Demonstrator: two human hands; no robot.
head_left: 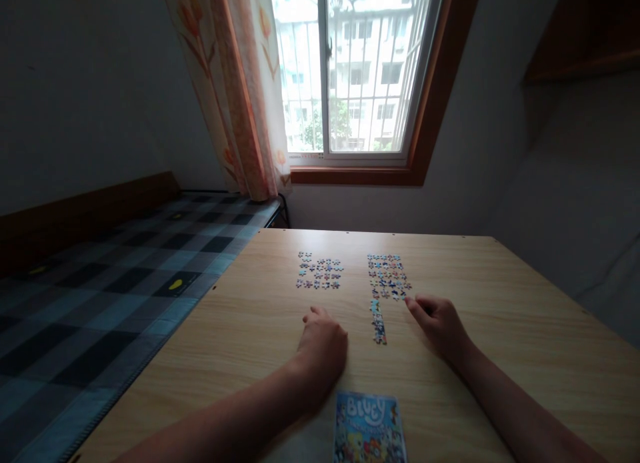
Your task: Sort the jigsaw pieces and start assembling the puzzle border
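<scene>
My right hand point(438, 321) is closed in a pinch at the lower right corner of a block of loose jigsaw pieces point(388, 273). A small puzzle piece point(403, 297) shows at its fingertips. Just left of that hand, a narrow strip of joined puzzle pieces point(379, 323) runs toward me. My left hand point(324, 336) rests on the table with fingers curled in, and nothing shows at its fingertips. Beyond it lies another group of loose jigsaw pieces point(320, 273), set out in rough rows. The left palm is hidden.
A picture card or box marked "Bluey" point(370, 428) lies near me on the wooden table point(525, 316), between my forearms. On the left is a bed with a checked cover point(165, 263). Behind the table are a curtain point(240, 116) and a barred window point(360, 83).
</scene>
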